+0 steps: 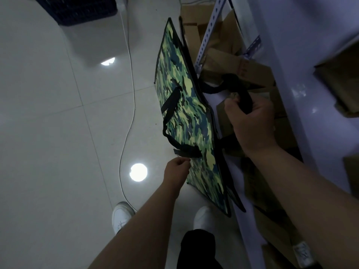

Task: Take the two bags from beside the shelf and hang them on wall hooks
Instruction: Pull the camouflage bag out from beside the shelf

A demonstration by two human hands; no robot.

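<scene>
A flat camouflage bag (186,117) with black trim stands on edge on the floor against the shelf. Its near black strap handle (171,121) loops loose on the side facing me. My right hand (250,123) is closed around a black strap (242,94) on the shelf side of the bag. Whether that strap belongs to this bag or to a second one behind it I cannot tell. My left hand (175,171) hovers by the bag's lower edge, just below the handle's stitched end, fingers curled and holding nothing.
A metal shelf upright (209,30) with cardboard boxes (246,68) stands right of the bag. A white cable (126,121) runs across the tiled floor. A dark crate (77,8) on a white stand sits at the top left. My white shoes (121,214) are below.
</scene>
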